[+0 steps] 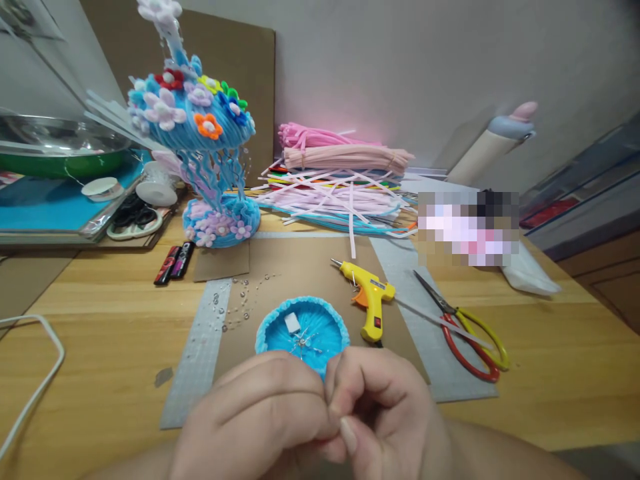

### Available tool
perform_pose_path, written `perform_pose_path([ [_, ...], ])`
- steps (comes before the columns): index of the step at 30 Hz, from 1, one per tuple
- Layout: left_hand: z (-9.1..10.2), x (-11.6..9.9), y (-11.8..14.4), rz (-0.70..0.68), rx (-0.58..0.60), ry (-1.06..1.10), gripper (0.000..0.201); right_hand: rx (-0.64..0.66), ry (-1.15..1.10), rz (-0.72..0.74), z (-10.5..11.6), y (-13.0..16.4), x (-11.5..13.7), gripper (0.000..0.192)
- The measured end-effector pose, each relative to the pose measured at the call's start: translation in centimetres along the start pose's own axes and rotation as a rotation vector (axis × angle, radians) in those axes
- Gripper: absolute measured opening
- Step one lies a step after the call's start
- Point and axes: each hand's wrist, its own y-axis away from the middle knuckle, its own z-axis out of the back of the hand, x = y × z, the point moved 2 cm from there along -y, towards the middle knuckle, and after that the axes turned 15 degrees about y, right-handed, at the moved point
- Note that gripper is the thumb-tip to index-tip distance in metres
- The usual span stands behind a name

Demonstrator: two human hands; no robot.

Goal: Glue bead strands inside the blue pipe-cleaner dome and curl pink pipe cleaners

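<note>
Pinching fingertips together, the left hand [260, 413] and right hand [380, 413] steady the blue fuzzy dish [301, 330] — apparently gripping its near rim — beside the glue gun [370, 300].

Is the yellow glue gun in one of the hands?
No, the yellow glue gun lies on the table beside the scissors, while both hands pinch together at the blue dish.

Dome [302, 330] before hands – glue gun [369, 299] right, scissors [465, 330] farther right.
</note>
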Motion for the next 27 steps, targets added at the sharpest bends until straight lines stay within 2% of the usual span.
perform_pose_path([
  [2,0.2,0.0,0.0,0.008,-0.002,0.028,0.014,-0.023,-0.037,-0.004,-0.2,0.4,-0.5,0.013],
  [5,-0.1,0.1,0.2,-0.002,-0.091,0.087,0.012,-0.062,-0.077,0.024,-0.5,0.8,-0.9,0.016],
  [11,-1.2,0.7,1.0,0.036,-0.180,0.219,0.009,-0.190,-0.036,0.051,-1.3,0.5,-0.5,0.012],
  [19,-1.6,1.7,0.5,0.263,-0.345,0.453,0.010,-0.242,0.052,0.094,-1.4,-0.6,1.1,0.010],
  [27,-2.4,2.8,1.0,0.540,-0.473,0.965,0.011,-0.292,0.075,0.167,-1.3,-1.1,1.5,0.012],
])
